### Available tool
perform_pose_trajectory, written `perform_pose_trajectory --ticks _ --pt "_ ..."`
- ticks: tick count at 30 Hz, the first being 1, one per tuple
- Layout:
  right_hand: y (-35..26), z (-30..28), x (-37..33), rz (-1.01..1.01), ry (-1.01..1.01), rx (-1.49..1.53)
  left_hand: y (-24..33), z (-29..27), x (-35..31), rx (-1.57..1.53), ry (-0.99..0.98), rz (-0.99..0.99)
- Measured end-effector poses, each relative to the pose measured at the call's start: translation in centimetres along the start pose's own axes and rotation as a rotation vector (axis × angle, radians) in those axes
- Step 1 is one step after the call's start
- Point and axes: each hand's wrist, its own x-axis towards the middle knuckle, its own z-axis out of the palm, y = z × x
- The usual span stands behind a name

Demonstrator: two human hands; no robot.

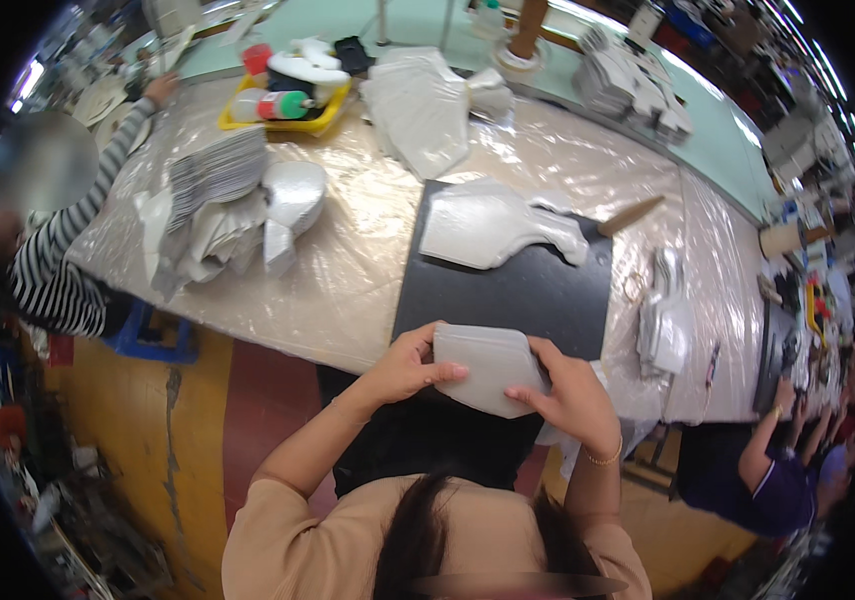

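Observation:
Between my two hands is a stack of cut light-grey sheet pieces (488, 368), held over the near edge of a black mat (508, 310). My left hand (416, 366) grips the stack's left side, its thumb lying on top. At the right side, my right hand (570, 388) pinches it with the thumb on the near edge and the fingers behind. Beyond them on the mat lies a pile of shiny whitish cut pieces (493, 222) with a curved, narrower right end. A brown wooden stick (633, 215) rests by the mat's far right corner.
Plastic film covers the table (358, 230). More stacks of cut pieces (218, 175) lie left, and a silvery pile (663, 315) right. A yellow tray (323, 122) holds bottles. At far left a person in a striped sleeve (98, 190) works; others sit right, near a purple shirt (758, 490).

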Motion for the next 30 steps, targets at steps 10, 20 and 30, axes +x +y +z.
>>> perform_pose_trajectory --ticks 10,20,30 --pt "4.4 -3.6 -2.1 0.058 0.012 -0.024 1.8 2.0 2.6 0.074 -0.070 0.136" --pt "10.8 -4.6 -2.0 0.311 0.212 -0.180 7.5 -0.3 15.5 1.681 0.126 0.515" --pt "12.5 -5.0 -1.2 0.298 0.341 -0.046 9.9 0.7 23.9 1.787 -0.098 0.261"
